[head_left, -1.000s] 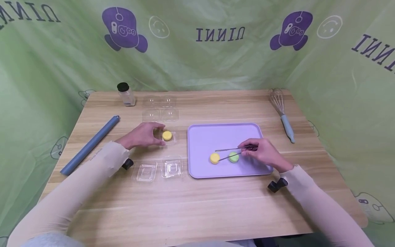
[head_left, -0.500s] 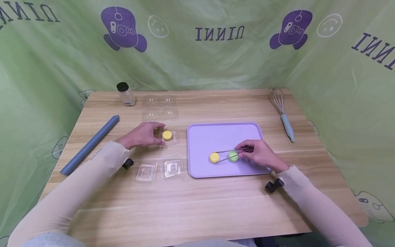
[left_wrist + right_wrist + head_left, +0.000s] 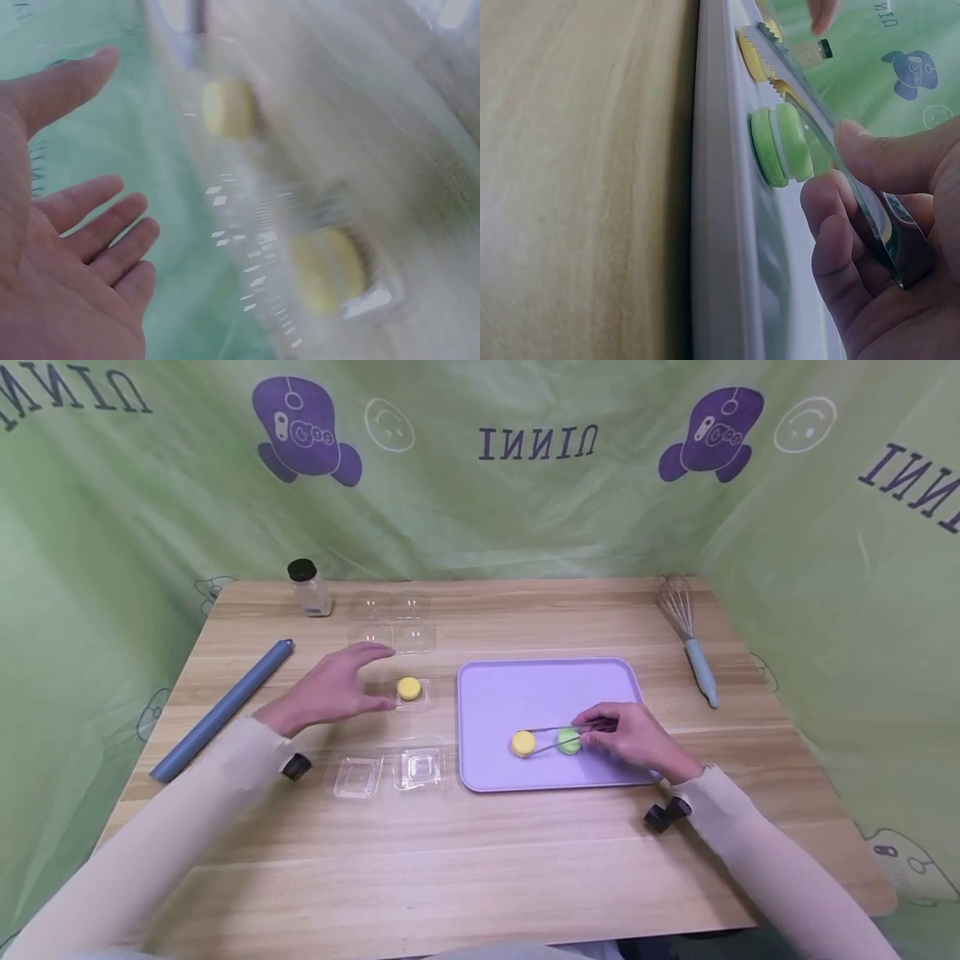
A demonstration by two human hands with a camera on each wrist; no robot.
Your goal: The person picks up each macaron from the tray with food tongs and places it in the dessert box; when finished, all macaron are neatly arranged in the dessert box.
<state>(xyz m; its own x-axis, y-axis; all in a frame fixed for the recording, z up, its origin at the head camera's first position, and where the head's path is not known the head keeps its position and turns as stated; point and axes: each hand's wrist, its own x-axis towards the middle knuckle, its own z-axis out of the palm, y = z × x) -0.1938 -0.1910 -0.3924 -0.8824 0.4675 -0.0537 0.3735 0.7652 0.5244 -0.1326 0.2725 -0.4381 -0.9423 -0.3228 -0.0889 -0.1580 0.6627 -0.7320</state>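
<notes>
A yellow macaron point(image 3: 408, 688) sits in a small clear plastic holder point(image 3: 424, 701). My left hand point(image 3: 330, 689) hovers to its left, fingers and thumb spread and touching nothing. On the purple tray point(image 3: 540, 681) lie another yellow macaron point(image 3: 522, 743) and a green macaron point(image 3: 568, 742). In my right hand point(image 3: 633, 739) I hold metal tongs point(image 3: 810, 101) with serrated tips, gripped between thumb and fingers. Their two arms reach past the green macaron, and the tips stand on either side of the yellow one on the tray.
Two clear plastic cups point(image 3: 418, 767) lie in front of my left hand, and a clear lid point(image 3: 412, 637) lies behind it. A blue rolling pin point(image 3: 221, 712) and a black-capped jar point(image 3: 311, 593) are at left. A whisk point(image 3: 697, 668) lies right of the tray.
My left hand has drawn back to the left from the macaron in the plastic holder, its fingers spreading wider. The tongs have shifted slightly left, their tips now around the yellow macaron.
</notes>
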